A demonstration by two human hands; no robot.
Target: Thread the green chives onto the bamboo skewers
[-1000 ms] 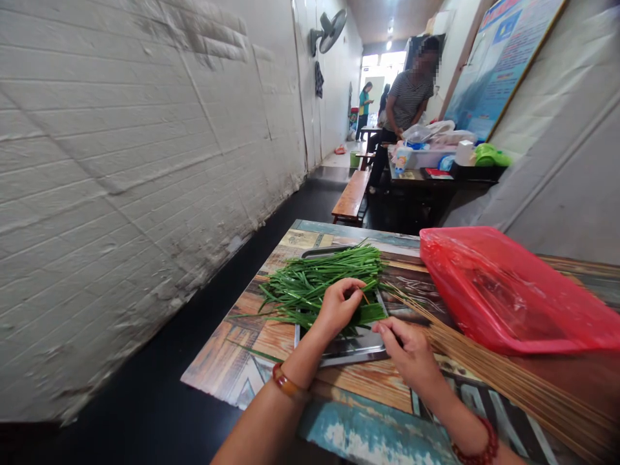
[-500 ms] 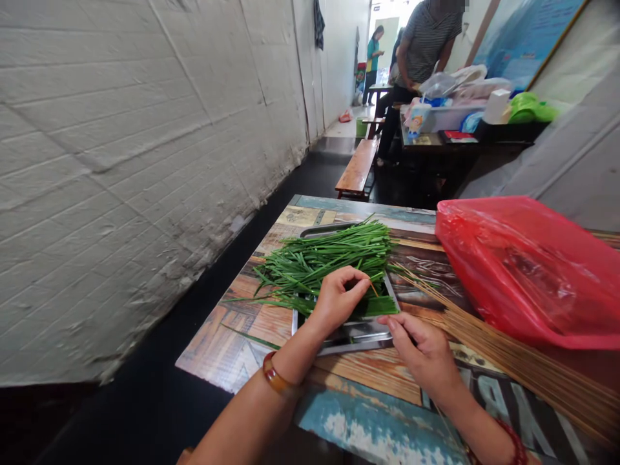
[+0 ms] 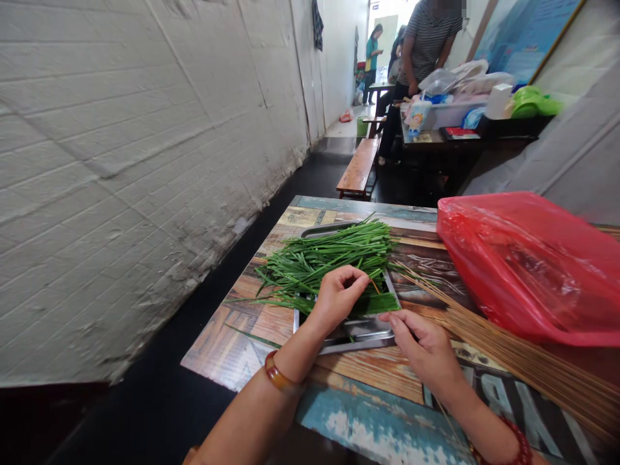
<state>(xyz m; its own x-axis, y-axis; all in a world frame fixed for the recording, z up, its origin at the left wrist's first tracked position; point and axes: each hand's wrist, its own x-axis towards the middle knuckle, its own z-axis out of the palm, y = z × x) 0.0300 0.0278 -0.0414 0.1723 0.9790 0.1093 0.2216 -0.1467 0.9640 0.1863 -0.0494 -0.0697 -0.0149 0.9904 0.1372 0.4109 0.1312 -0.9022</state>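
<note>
Long green garlic chives (image 3: 324,255) lie heaped in a metal tray (image 3: 361,345) on the table, some hanging over its left edge. My left hand (image 3: 339,294) is above the near chives, thumb and forefinger pinched together; what they hold is hidden. Just right of those fingertips a short piece of thin brown stick (image 3: 374,286) shows by a flat, even bundle of chives (image 3: 380,303). My right hand (image 3: 419,336) is closed at the tray's near right corner, pinching a thin bamboo skewer (image 3: 446,418) whose end slants down below the palm.
Many loose bamboo skewers (image 3: 513,355) lie fanned across the table's right side, beside a big red plastic bag (image 3: 527,258). A wooden bench (image 3: 359,165) stands beyond the table (image 3: 261,323). A person in a striped top (image 3: 429,42) is at a cluttered table farther back. A white wall (image 3: 145,161) runs along the left.
Both hands keep nearly the same place and grip over the tray. The view has shifted slightly. The person in the striped top has lowered an arm a little.
</note>
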